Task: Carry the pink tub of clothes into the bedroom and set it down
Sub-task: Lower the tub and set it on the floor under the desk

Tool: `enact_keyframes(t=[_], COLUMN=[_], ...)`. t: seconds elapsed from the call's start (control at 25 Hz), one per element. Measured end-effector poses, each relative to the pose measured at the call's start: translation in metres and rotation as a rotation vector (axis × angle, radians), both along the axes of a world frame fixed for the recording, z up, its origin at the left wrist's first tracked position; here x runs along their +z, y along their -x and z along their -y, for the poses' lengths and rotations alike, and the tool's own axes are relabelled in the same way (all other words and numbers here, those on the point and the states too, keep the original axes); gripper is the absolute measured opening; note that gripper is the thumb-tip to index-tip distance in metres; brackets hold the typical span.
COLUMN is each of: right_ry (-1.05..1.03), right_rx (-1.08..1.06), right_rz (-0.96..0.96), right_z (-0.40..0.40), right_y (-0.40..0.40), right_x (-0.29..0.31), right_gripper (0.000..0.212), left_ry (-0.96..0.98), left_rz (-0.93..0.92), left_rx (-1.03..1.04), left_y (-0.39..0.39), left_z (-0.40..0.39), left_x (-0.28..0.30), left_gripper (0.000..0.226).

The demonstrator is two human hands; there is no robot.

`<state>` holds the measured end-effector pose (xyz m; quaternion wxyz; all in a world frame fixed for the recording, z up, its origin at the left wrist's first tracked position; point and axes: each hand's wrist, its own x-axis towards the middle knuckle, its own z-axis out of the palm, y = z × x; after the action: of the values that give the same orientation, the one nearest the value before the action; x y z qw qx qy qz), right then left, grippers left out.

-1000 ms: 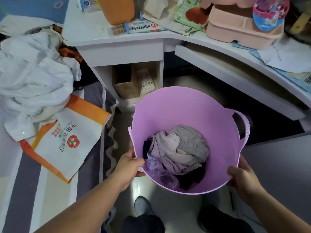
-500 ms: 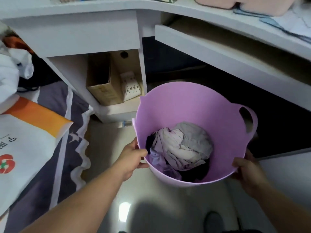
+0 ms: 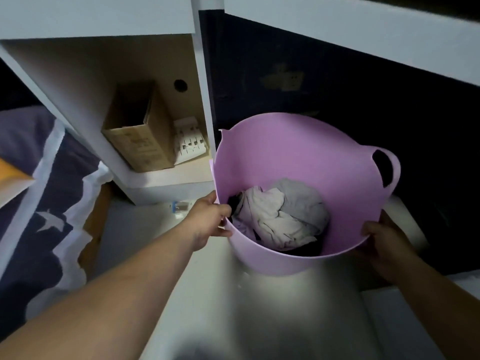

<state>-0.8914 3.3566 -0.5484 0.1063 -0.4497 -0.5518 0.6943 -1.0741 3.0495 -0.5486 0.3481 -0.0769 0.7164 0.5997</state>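
The pink tub (image 3: 291, 152) is low over the pale floor, in front of the dark space under the white desk. Crumpled clothes (image 3: 283, 216), pale grey over dark pieces, lie in its bottom. My left hand (image 3: 210, 216) grips the tub's left rim, thumb inside. At the near right rim, my right hand (image 3: 384, 245) holds the tub from outside. A loop handle (image 3: 387, 170) sticks out on the tub's right side. Whether the tub's base touches the floor is hidden.
A white desk shelf unit (image 3: 161, 183) stands just left of the tub, holding a cardboard box (image 3: 140, 146) and a white power strip (image 3: 189, 141). A dark blue bedspread with white trim (image 3: 39, 203) hangs at the left. Bare floor (image 3: 259, 307) lies in front of me.
The tub has come down and forward toward the space under the desk, both hands still on its rim. My view has dropped, so the desk top and the bag on the bed are out of sight.
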Motion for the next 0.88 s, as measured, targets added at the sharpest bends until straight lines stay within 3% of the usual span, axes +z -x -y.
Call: enact_keyframes(t=[0.16,0.36,0.88], right_ry=[-0.017,-0.026,0.006], right_rx=[0.008,0.020,0.087], right_rz=[-0.037,-0.084,-0.132], right_z=[-0.016,-0.031,-0.061], right_y=[0.017,0.036,0.069], right_x=[-0.019,-0.033,-0.047], right_gripper=[0.060,0.069,0.069], left_ry=[-0.025,-0.043,-0.065], left_rz=[-0.038,-0.073,-0.060], left_rx=[0.025,0.024,0.080], left_y=[0.014,0.031,0.054], left_z=[-0.014,-0.028,-0.053], left_x=[-0.020,-0.031,-0.036], left_gripper=[0.047,0.048,0.050])
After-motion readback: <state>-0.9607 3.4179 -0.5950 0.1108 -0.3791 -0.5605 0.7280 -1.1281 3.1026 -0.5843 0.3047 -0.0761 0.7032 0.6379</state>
